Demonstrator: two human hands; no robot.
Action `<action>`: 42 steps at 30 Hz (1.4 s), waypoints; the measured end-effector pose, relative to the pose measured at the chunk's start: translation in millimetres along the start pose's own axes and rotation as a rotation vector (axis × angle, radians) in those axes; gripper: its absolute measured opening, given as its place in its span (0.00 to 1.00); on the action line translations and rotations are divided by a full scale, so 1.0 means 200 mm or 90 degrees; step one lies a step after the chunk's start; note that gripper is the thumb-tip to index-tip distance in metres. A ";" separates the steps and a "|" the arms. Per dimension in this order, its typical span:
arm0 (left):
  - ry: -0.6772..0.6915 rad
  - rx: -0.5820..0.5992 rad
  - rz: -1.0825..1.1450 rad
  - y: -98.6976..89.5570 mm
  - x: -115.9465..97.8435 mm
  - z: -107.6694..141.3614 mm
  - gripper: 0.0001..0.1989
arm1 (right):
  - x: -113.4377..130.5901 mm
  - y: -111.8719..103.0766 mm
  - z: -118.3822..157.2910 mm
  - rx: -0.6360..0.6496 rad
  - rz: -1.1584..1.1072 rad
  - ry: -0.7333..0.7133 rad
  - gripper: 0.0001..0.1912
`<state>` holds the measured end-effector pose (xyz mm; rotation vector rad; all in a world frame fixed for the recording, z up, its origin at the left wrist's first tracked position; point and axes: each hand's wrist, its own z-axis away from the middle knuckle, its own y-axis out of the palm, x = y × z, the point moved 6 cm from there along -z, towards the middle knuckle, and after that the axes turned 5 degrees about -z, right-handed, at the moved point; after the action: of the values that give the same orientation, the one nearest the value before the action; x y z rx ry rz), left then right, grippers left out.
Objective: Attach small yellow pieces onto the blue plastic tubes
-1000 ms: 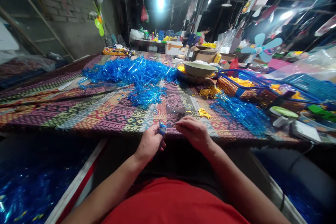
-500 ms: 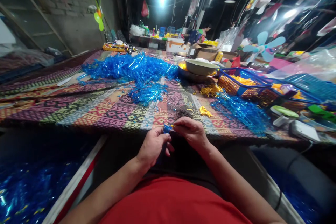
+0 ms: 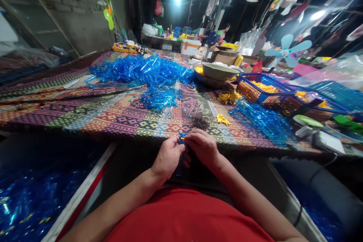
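Patterned tablecloth (image 3: 113, 119), near edge: left hand (image 3: 167, 157) pinches the blue plastic piece (image 3: 181, 135) — long axis mostly hidden, apparently 12-to-6 o'clock. Right hand (image 3: 203, 147), at its 3 o'clock, pinches the small yellow part (image 3: 183, 139) — contact with the blue unclear.

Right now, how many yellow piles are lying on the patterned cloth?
2: a bigger pile by the left blue basket, and a smaller pile nearer the right hand. More could be hidden behind the basket.
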<state>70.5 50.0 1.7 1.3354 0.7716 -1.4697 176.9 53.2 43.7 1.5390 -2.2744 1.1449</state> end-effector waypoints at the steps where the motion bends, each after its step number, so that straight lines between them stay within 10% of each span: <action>1: -0.005 -0.002 -0.005 0.00 0.00 0.00 0.04 | 0.01 0.00 0.00 0.004 0.015 -0.019 0.06; 14: 0.051 -0.021 -0.221 -0.08 0.02 -0.04 0.11 | 0.01 0.08 0.04 0.045 0.035 -0.060 0.10; 25: 0.053 -0.119 -0.032 -0.25 -0.04 -0.08 0.13 | -0.58 -0.46 0.15 0.051 0.284 0.246 0.09; 42: 0.171 -0.251 -0.076 -0.40 -0.08 -0.24 0.11 | -0.45 -0.06 -0.14 0.371 0.482 0.085 0.10</action>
<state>11.1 123.3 -3.9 1.2063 1.2623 -1.1590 220.5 133.8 21.8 0.6259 -2.6329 2.1647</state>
